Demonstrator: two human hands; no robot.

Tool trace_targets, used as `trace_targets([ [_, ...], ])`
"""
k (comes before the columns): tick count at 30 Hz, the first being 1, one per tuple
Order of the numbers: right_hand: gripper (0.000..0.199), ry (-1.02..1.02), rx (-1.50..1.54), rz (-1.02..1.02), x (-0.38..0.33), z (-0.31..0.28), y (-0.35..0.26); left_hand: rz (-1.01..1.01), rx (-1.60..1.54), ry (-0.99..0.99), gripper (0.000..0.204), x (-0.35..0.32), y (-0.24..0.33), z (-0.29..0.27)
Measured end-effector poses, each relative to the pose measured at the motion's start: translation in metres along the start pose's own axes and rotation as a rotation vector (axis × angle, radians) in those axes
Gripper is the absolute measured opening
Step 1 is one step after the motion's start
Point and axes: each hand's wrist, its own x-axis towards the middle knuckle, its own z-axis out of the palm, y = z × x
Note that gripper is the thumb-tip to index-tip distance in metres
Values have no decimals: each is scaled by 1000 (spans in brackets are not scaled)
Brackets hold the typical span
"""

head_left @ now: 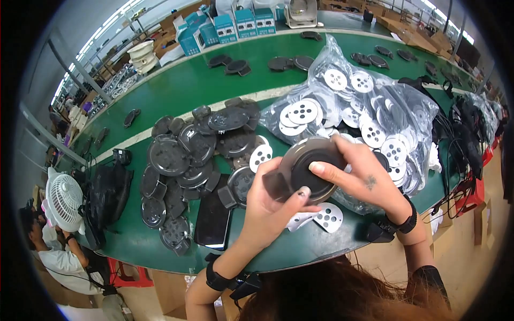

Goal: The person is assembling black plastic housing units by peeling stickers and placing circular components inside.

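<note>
A long green desk (203,85) with a pale stripe along its length carries a heap of dark round discs (187,160) as its central mass. Just beside the heap, toward the near edge, lies a black phone (213,216); beyond the phone, away from the heap, lie white perforated discs (327,216). A clear bag of white perforated discs (369,101) sits well apart from the heap, with teal boxes (235,24) along the far edge.

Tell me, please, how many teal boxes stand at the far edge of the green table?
5 at least: two far left, three in a row rightward; more may be hidden behind.
</note>
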Motion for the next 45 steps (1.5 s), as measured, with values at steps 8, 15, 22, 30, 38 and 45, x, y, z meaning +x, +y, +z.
trace_targets([
  [8,33,-481,475,311,33,-40,3,-126,-245,-18,53,9,-1,-15],
  [15,47,-158,920,252,112,-36,30,-138,-262,63,60,10,-2,-16],
  [22,43,-37,411,272,69,-44,37,-80,-158,128,35,6,4,-34],
  [30,31,73,81,275,40,-51,77,437,1548,271,36,25,36,-29],
  [38,29,63,25,192,41,-37,89,266,2260,167,35,52,47,-80],
  [45,25,-148,-148,258,24,-67,91,334,2139,246,40,55,48,-84],
])
